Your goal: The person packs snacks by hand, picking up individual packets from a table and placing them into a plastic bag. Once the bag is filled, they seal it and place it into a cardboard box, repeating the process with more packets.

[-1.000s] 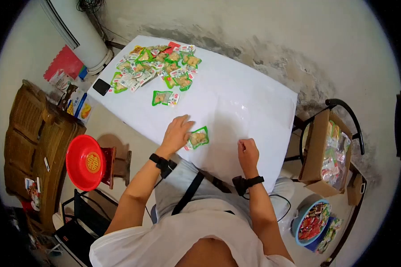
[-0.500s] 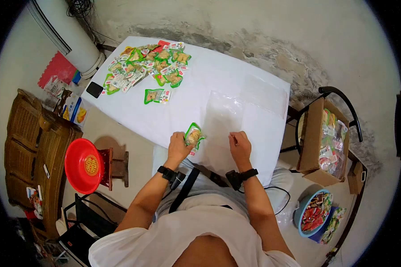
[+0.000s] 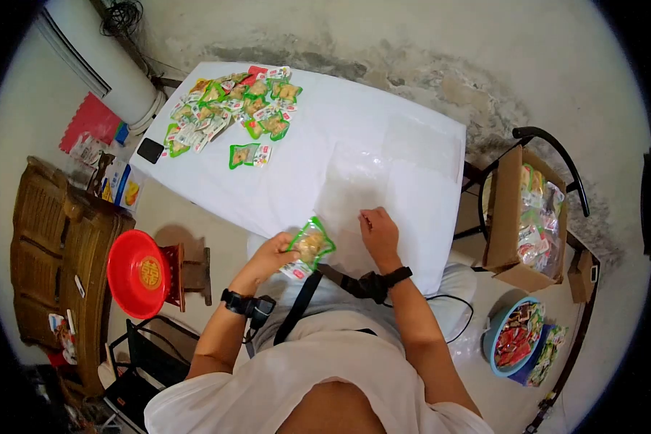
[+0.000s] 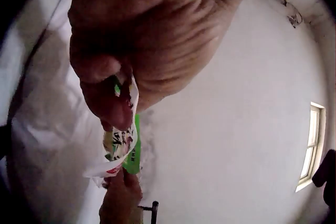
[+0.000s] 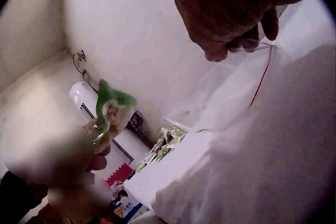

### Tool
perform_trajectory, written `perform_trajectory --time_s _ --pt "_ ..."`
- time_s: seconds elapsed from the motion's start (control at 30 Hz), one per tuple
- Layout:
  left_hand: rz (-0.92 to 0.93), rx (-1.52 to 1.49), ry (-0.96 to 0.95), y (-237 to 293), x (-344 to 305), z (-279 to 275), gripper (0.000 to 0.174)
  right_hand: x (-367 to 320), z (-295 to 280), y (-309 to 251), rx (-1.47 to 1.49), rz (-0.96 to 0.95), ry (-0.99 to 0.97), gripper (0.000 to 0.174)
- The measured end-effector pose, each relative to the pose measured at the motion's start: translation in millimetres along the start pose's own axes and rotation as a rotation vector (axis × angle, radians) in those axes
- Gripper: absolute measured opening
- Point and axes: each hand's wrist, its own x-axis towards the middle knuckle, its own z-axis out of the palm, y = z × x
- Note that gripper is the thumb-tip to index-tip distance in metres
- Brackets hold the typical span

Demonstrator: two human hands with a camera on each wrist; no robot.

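My left hand (image 3: 271, 257) pinches a small green-edged snack packet (image 3: 311, 246) by its white printed end, raised over the near table edge. Through its clear front, yellowish food pieces show. In the left wrist view the thumb and fingers close on the printed strip (image 4: 123, 140). My right hand (image 3: 380, 235) is to the right of it, fingers curled at the mouth of a clear plastic bag (image 3: 354, 173) that lies on the white table. The right wrist view shows those fingers gripping the bag's edge, where a red line (image 5: 261, 79) runs along it.
A pile of similar packets (image 3: 224, 108) lies at the table's far left, with one packet (image 3: 249, 155) apart and a black phone (image 3: 150, 150) beside. Right of the table stand a carton of packets (image 3: 539, 224) and a blue basin (image 3: 495, 336). A red basin (image 3: 134, 275) stands left.
My left hand has taken hold of the packet, lifted it off the table and drawn it toward my body. The right hand has shifted slightly forward and left, toward the bag's mouth.
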Motion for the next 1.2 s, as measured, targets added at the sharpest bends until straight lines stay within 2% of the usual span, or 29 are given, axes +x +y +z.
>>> perform_trajectory --time_s 0.07,0.13,0.2,0.27,0.37,0.4,0.47,0.5,0.53,0.57,0.6,0.67,0.7,0.77,0.8,0.87,1.0,1.07,1.13,1.2 --pt "0.033 0.001 -0.066 4.1 10.7 16.0 0.023 -3.1 1.5 -2.7 0.008 -0.013 -0.019 0.008" --pt "0.064 0.155 -0.102 4.1 27.7 30.2 0.026 -5.8 -1.1 -4.7 0.006 -0.022 -0.030 0.008" --pt "0.095 0.138 -0.112 -3.3 45.9 39.7 0.027 -7.9 -4.9 -7.3 -0.058 -0.149 0.004 0.006" --pt "0.080 0.419 -0.035 2.5 56.6 47.5 0.026 -9.0 -7.5 -4.2 -0.041 -0.126 0.012 0.006" --pt "0.105 0.548 -0.004 -4.4 70.1 49.1 0.024 -7.5 -11.5 1.7 -0.009 -0.049 0.010 0.007" --pt "0.106 0.550 -0.008 -10.2 74.9 47.0 0.024 -7.5 -12.7 3.6 0.005 0.009 -0.001 0.008" --pt "0.280 0.663 -0.021 -10.7 76.0 45.2 0.026 -5.2 -17.1 -0.1 0.013 0.032 -0.017 0.008" --pt "0.278 0.664 -0.020 -11.6 75.9 44.7 0.026 -4.7 -17.5 -2.4 0.025 0.053 -0.036 0.008" --pt "0.194 0.568 -0.025 6.6 66.4 51.8 0.028 -5.3 -15.7 -3.4 0.028 0.053 -0.039 0.008" --pt "0.110 0.472 -0.029 16.4 61.3 55.6 0.031 -6.0 -13.2 -4.0 0.025 -0.006 -0.049 0.008" --pt "0.108 0.472 -0.026 15.9 62.0 55.7 0.031 -6.5 -11.2 -4.3 0.020 -0.065 -0.057 0.008" --pt "0.139 0.683 -0.024 14.0 64.2 55.8 0.032 -6.0 -7.2 -3.8 0.029 -0.055 -0.011 0.008" --pt "0.139 0.682 -0.024 13.1 62.5 55.1 0.032 -5.5 -5.8 -3.1 0.036 -0.044 0.037 0.008" --pt "0.278 0.814 -0.093 8.7 56.3 53.7 0.031 -2.6 -6.2 0.7 0.055 0.029 0.047 0.008" --pt "0.279 0.814 -0.096 4.9 54.7 53.7 0.031 -2.2 -6.9 2.3 0.074 0.103 0.059 0.008" --pt "0.164 0.383 -0.103 -5.6 54.1 52.4 0.029 -3.2 -9.5 1.1 0.075 0.069 0.051 0.007" --pt "0.245 0.415 -0.056 -15.9 63.0 50.1 0.029 -7.4 -9.0 -3.8 0.000 -0.063 -0.044 0.006" --pt "-0.012 0.126 0.086 4.2 57.1 62.1 0.028 -10.6 -10.4 -6.5 -0.001 -0.085 -0.076 0.006" --pt "0.004 0.130 0.059 -6.8 71.0 62.0 0.028 -12.1 -10.4 -6.7 -0.004 -0.101 -0.102 0.006" --pt "0.021 0.133 0.033 -17.8 81.3 64.8 0.027 -11.8 -7.0 -5.0 -0.008 -0.261 -0.070 0.007"
